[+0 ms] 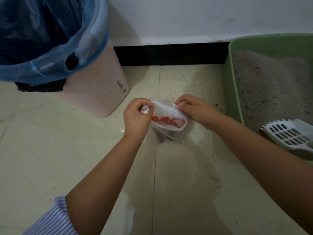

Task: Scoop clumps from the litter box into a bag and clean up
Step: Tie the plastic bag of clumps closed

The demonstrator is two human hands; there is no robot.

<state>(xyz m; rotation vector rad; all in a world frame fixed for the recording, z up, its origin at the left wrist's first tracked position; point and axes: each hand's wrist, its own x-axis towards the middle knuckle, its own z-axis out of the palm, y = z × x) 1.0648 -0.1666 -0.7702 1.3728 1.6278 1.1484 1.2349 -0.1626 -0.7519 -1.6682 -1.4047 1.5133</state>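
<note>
Bag location: the bag [169, 122] is sitting on the floor tiles [67, 150], between the pink bin [101, 78] and the green litter box [234, 92], with dark contents showing through its lower part.
Left hand: your left hand [136, 116] is pinching one twisted handle of the bag in curled fingers.
Right hand: your right hand [194, 110] is gripping the opposite edge of the bag mouth with curled fingertips.
Step in hand: you are probably gathering the mouth for tying.
Scoop: the white scoop [291, 134] is lying in the litter box, on the litter by its near corner.
Risk, tearing: you are working with thin film; a hard pull on the handles could split it and drop the clumps.
Risk, spill: tilting the bag before the mouth is closed could be adding to the scattered grains [201, 92] beside the box.
Risk, slip: one handle escaping your pinch would reopen the mouth.
</note>
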